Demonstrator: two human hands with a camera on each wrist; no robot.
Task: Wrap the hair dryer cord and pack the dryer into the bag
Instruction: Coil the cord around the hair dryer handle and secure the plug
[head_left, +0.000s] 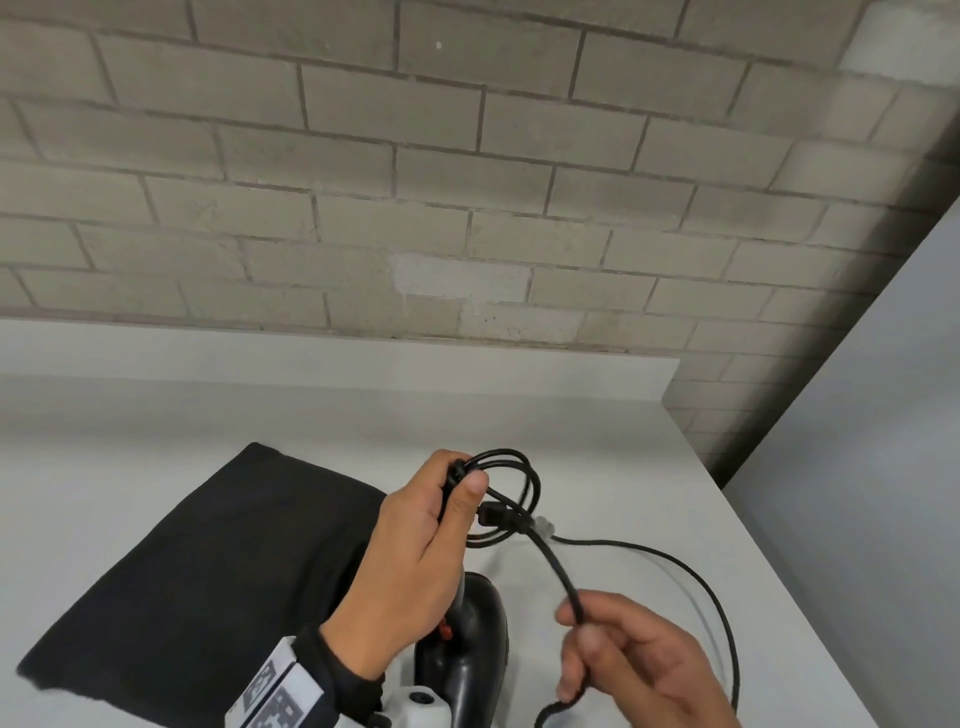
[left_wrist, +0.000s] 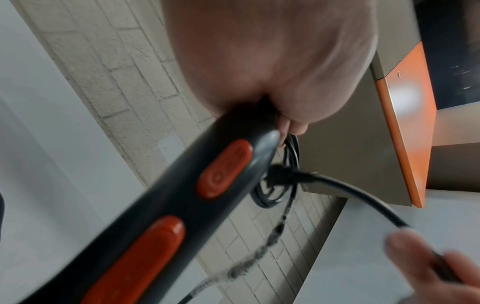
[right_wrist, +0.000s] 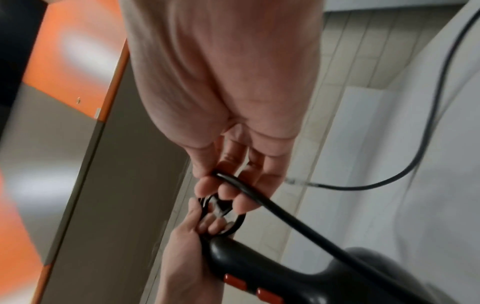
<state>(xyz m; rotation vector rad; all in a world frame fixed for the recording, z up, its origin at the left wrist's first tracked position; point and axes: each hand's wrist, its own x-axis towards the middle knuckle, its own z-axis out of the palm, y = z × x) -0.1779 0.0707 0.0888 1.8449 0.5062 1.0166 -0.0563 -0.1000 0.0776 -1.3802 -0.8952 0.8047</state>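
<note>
My left hand (head_left: 441, 514) grips the handle end of the black hair dryer (head_left: 470, 644) together with several coiled loops of its black cord (head_left: 524, 483). The dryer hangs below that hand, its two orange switches (left_wrist: 223, 168) showing in the left wrist view. My right hand (head_left: 613, 644) pinches a straight stretch of the cord (right_wrist: 259, 201) lower right of the coil. The rest of the cord (head_left: 691, 571) trails in an arc over the table to the right. A flat black bag (head_left: 208, 571) lies on the white table (head_left: 597, 426), left of and behind my left hand.
A grey block wall (head_left: 467, 182) rises behind the table's raised back edge. A grey panel (head_left: 883, 415) stands to the right of the table. An orange-edged cabinet (left_wrist: 405, 123) shows in the wrist views. My left wrist carries a black band with a printed marker (head_left: 280, 696).
</note>
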